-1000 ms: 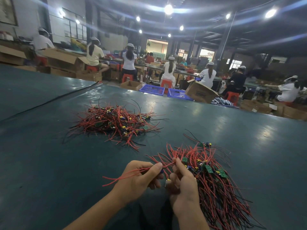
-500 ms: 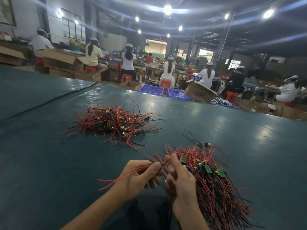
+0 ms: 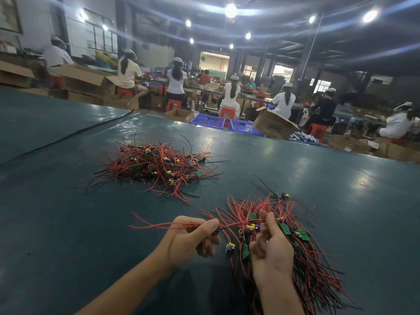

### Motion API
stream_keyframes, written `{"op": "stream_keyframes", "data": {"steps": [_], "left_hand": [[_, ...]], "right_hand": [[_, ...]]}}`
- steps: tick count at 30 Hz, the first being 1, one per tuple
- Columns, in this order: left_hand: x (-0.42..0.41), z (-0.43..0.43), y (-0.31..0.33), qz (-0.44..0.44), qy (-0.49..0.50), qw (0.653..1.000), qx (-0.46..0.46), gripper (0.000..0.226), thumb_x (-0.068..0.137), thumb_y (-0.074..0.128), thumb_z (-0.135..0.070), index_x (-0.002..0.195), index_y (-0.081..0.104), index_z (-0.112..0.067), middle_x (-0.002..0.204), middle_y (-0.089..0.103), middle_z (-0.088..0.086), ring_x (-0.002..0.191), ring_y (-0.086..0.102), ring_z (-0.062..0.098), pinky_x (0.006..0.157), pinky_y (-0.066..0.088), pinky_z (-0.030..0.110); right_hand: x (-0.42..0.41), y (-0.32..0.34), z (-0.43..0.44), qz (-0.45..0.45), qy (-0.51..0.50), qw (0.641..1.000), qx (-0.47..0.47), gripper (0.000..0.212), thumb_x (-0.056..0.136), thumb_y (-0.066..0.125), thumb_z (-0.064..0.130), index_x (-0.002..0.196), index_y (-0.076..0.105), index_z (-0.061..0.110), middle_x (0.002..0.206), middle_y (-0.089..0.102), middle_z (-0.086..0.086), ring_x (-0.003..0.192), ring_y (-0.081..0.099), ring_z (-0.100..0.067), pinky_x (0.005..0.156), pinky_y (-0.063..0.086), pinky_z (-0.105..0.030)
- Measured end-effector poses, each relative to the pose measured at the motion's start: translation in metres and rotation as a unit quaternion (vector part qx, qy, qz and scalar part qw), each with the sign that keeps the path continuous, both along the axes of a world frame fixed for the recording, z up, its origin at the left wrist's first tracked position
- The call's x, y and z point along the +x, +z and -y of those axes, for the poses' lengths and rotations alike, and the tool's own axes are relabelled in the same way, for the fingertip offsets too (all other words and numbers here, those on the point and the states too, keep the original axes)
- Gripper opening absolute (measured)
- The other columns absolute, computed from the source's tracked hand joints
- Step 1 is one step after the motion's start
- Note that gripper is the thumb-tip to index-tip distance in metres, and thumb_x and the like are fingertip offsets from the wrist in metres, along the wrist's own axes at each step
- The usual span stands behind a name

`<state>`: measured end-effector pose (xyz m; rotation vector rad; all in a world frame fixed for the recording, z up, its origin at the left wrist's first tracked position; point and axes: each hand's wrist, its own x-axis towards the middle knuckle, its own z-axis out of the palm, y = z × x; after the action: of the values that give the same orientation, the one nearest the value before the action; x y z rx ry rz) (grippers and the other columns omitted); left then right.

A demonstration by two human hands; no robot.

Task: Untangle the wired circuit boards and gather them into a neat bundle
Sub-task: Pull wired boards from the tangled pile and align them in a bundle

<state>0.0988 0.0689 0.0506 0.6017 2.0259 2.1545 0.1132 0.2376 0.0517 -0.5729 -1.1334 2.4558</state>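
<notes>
Bundle [image 3: 318, 280] partly behind right hand [image 3: 271, 251]

Count at your station: one table [image 3: 68, 223]. On it are two heaps of wired circuit boards, the far heap [image 3: 156, 164] and the near heap [image 3: 302, 253]. The boards in each are too tangled to number. Two hands are in view, your left hand [image 3: 188, 239] and right hand [image 3: 270, 248]. Beyond the table: two blue crates [image 3: 208, 121] [image 3: 244, 127], at least seven seated workers [image 3: 176, 78], four red stools [image 3: 172, 104] and at least seven lit ceiling lamps [image 3: 230, 10].

Bare table [image 3: 68, 223] left of left hand [image 3: 188, 237], tangled pile [image 3: 156, 164] ahead, wire bundle [image 3: 302, 258] crowding right side
</notes>
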Motion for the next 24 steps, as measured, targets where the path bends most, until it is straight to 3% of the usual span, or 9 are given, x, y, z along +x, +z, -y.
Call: {"op": "stream_keyframes", "data": {"steps": [3, 6, 10, 12, 14, 19, 22, 24], "left_hand": [[-0.001, 0.002, 0.000, 0.019, 0.026, 0.999, 0.013, 0.043, 0.087, 0.064, -0.050, 0.064, 0.072, -0.014, 0.060, 0.065, 0.011, 0.054, 0.056, 0.020, 0.051, 0.043, 0.024], [-0.004, 0.004, 0.001, 0.047, 0.052, 0.997, 0.041, 0.046, 0.080, 0.057, -0.055, 0.068, 0.073, -0.013, 0.063, 0.065, 0.010, 0.054, 0.057, 0.016, 0.050, 0.043, 0.021], [-0.004, 0.001, 0.000, 0.069, 0.059, 0.995, 0.049, 0.050, 0.076, 0.054, -0.058, 0.069, 0.073, -0.013, 0.065, 0.066, 0.010, 0.054, 0.058, 0.016, 0.049, 0.043, 0.021], [-0.003, -0.001, -0.001, 0.074, 0.057, 0.995, 0.044, 0.049, 0.075, 0.054, -0.058, 0.067, 0.073, -0.014, 0.064, 0.066, 0.011, 0.053, 0.058, 0.017, 0.047, 0.043, 0.021], [-0.002, -0.004, -0.002, 0.079, 0.056, 0.994, 0.041, 0.047, 0.074, 0.054, -0.057, 0.063, 0.073, -0.016, 0.062, 0.065, 0.012, 0.050, 0.058, 0.017, 0.047, 0.044, 0.021], [-0.002, -0.004, -0.002, 0.106, 0.008, 0.993, 0.047, 0.048, 0.082, 0.047, -0.053, 0.059, 0.072, -0.020, 0.058, 0.062, 0.004, 0.049, 0.058, 0.016, 0.048, 0.046, 0.022], [-0.003, -0.003, -0.002, 0.112, -0.005, 0.992, 0.060, 0.046, 0.085, 0.047, -0.051, 0.067, 0.075, -0.020, 0.062, 0.065, 0.003, 0.051, 0.061, 0.015, 0.048, 0.048, 0.022], [-0.004, -0.002, -0.004, 0.118, 0.005, 0.991, 0.067, 0.046, 0.085, 0.047, -0.052, 0.069, 0.074, -0.017, 0.063, 0.066, 0.006, 0.051, 0.061, 0.015, 0.049, 0.047, 0.021]], "right_hand": [[-0.001, -0.001, 0.002, -0.014, 0.003, 1.000, 0.017, 0.023, 0.095, 0.059, 0.030, 0.092, 0.073, 0.012, 0.059, 0.043, 0.010, 0.034, 0.027, -0.001, 0.031, 0.024, -0.014], [-0.001, -0.002, 0.007, -0.018, 0.028, 0.998, 0.046, 0.026, 0.088, 0.064, 0.033, 0.088, 0.073, 0.009, 0.061, 0.050, 0.007, 0.037, 0.024, -0.003, 0.032, 0.020, -0.016], [0.000, -0.006, 0.022, 0.011, 0.089, 0.982, 0.164, 0.031, 0.075, 0.071, 0.041, 0.075, 0.077, 0.011, 0.057, 0.053, 0.005, 0.038, 0.032, -0.004, 0.035, 0.027, -0.017], [0.001, -0.009, 0.033, 0.004, 0.121, 0.968, 0.218, 0.035, 0.067, 0.072, 0.046, 0.070, 0.076, 0.012, 0.058, 0.057, -0.001, 0.048, 0.047, -0.012, 0.045, 0.042, -0.026], [0.002, -0.010, 0.041, -0.018, 0.148, 0.957, 0.248, 0.038, 0.065, 0.072, 0.048, 0.068, 0.076, 0.010, 0.067, 0.064, -0.012, 0.067, 0.056, -0.025, 0.067, 0.051, -0.041], [0.006, -0.013, 0.049, -0.041, 0.181, 0.947, 0.261, 0.041, 0.067, 0.072, 0.052, 0.073, 0.077, 0.011, 0.079, 0.073, -0.018, 0.081, 0.068, -0.041, 0.081, 0.057, -0.047], [0.008, -0.013, 0.052, -0.063, 0.165, 0.947, 0.267, 0.034, 0.071, 0.070, 0.049, 0.075, 0.080, 0.017, 0.080, 0.075, -0.013, 0.083, 0.072, -0.033, 0.077, 0.060, -0.040], [0.009, -0.011, 0.051, -0.053, 0.138, 0.959, 0.241, 0.028, 0.075, 0.068, 0.045, 0.076, 0.080, 0.020, 0.077, 0.075, -0.010, 0.068, 0.069, -0.027, 0.064, 0.058, -0.032]]}}
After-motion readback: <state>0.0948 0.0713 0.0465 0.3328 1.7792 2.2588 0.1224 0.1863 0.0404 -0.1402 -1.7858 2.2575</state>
